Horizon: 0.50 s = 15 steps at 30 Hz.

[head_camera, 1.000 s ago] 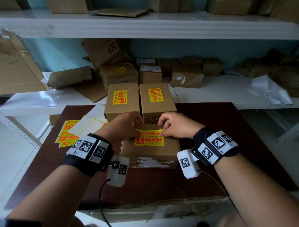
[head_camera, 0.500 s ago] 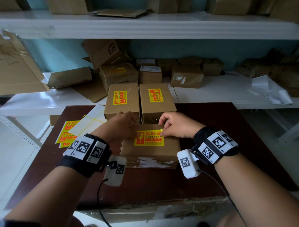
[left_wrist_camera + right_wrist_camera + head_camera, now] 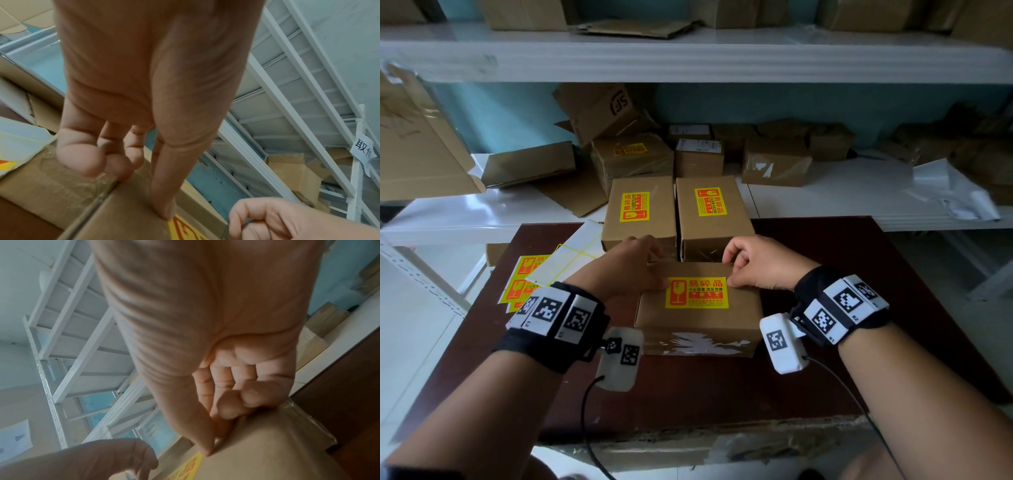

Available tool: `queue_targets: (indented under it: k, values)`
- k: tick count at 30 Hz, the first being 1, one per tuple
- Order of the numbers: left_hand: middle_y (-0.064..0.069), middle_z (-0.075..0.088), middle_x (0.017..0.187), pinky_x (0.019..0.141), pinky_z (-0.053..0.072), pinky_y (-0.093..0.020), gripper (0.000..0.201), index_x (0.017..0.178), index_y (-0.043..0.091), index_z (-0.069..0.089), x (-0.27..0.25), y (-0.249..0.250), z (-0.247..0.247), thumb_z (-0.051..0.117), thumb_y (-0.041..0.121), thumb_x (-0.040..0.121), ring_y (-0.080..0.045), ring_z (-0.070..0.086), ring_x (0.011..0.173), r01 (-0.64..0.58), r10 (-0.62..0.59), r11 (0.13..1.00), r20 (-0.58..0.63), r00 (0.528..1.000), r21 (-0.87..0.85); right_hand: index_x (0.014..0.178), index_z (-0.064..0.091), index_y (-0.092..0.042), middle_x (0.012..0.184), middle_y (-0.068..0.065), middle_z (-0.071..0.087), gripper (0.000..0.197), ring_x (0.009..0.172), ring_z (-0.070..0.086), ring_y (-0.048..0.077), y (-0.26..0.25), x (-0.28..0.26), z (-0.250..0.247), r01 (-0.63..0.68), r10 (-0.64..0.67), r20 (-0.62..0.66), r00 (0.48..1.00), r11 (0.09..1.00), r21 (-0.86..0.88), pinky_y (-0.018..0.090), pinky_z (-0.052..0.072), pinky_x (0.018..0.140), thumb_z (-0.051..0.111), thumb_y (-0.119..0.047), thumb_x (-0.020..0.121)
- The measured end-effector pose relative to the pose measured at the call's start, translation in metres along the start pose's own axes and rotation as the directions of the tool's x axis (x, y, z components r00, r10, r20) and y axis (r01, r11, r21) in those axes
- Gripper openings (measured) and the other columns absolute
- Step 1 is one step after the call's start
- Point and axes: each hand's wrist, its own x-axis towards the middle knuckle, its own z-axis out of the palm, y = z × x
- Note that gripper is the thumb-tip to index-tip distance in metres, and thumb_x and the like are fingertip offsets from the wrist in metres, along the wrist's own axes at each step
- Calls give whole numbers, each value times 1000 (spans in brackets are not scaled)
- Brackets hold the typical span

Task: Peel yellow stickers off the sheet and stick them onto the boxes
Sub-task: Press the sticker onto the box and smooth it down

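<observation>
A brown box (image 3: pixel 698 322) sits nearest me on the dark table, with a yellow sticker (image 3: pixel 697 293) lying flat on its top. My left hand (image 3: pixel 659 265) rests over the box's far left corner. Its thumb (image 3: pixel 164 211) presses the box top at the sticker's (image 3: pixel 180 227) left edge, and its fingers are curled at the box's edge. My right hand (image 3: pixel 731 269) has its fingers curled into the palm. Its thumb (image 3: pixel 205 449) presses at the sticker's (image 3: pixel 189 467) upper right corner. The sticker sheet (image 3: pixel 527 277) lies at the table's left.
Two boxes with yellow stickers (image 3: pixel 640 212) (image 3: pixel 712 216) stand side by side just behind the near box. A blank backing sheet (image 3: pixel 571 260) overlaps the sticker sheet. White shelving (image 3: pixel 825 198) behind the table (image 3: pixel 842 260) holds several more cartons.
My left hand has slid left off the sticker, so the whole sticker now shows flat on the box. My right hand has stayed at the sticker's right corner.
</observation>
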Motion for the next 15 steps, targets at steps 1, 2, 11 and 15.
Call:
queue_targets:
  k: [1,2,11,15]
  values:
    - [-5,51,123,69,51,-31,50,127,23,52,0,0,-1,77,28,84,-20,57,93,14,-14,1000,5,1000,-13,104,63,-19,83,-1,70,31,73,65,12,3,0,-3,-14,14,-19,1000,1000,-7,29,55,71,80,-10,80]
    - [-5,51,121,67,54,-33,47,128,22,51,-1,0,-3,73,29,87,-21,58,89,35,-35,999,5,999,-25,102,63,-21,83,-2,69,28,74,65,13,6,1,-6,-30,29,-50,998,999,-22,30,54,70,79,-11,81]
    - [-14,69,104,59,59,-35,43,105,5,64,-8,-7,-8,39,39,104,-27,71,85,313,-320,947,222,921,66,117,66,-7,115,7,70,51,85,72,24,23,-4,-10,-289,291,-101,951,957,27,43,64,73,48,-52,100]
    - [-12,71,102,59,55,-31,62,107,9,63,-16,4,-3,27,60,101,-24,69,86,373,-343,927,300,890,-45,136,51,-4,129,10,59,67,91,72,31,22,-10,-2,-374,375,39,926,903,212,43,63,72,43,-60,100]
